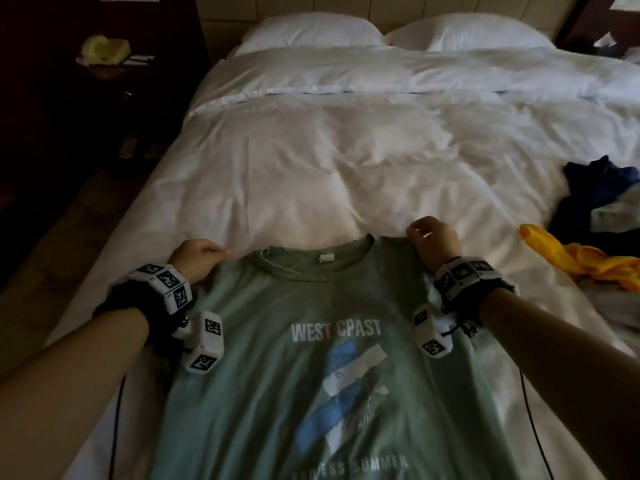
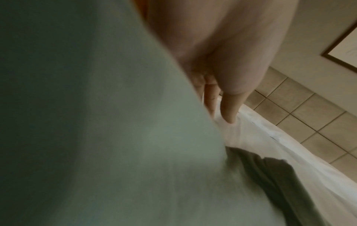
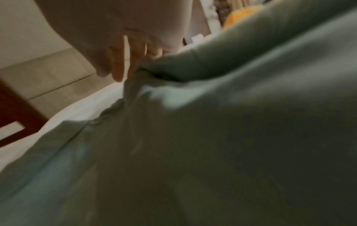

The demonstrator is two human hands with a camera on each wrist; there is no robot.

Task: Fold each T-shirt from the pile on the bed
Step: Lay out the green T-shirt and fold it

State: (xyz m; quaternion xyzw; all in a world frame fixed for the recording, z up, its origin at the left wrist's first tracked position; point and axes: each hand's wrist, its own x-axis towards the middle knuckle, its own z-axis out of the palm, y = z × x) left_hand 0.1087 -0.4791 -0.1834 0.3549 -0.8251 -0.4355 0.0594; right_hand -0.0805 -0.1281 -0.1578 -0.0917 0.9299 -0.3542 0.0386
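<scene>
A green T-shirt (image 1: 311, 358) lies face up on the white bed (image 1: 311, 161), with its printed front visible and its collar toward 12 o'clock. It covers the near part of the bed, from the centre down to 6 o'clock. The left hand (image 1: 195, 259) is at about 9 o'clock of the collar, and its curled fingers grip the left shoulder of the shirt. The right hand (image 1: 434, 240) is at about 2 o'clock of the collar and pinches the right shoulder in the same way. At 3 o'clock, near the bed's edge, there is a pile of clothes: a yellow garment (image 1: 581, 259) and, behind it, a dark blue garment (image 1: 602, 192). Two white pillows (image 1: 391, 32) are at 12 o'clock.
</scene>
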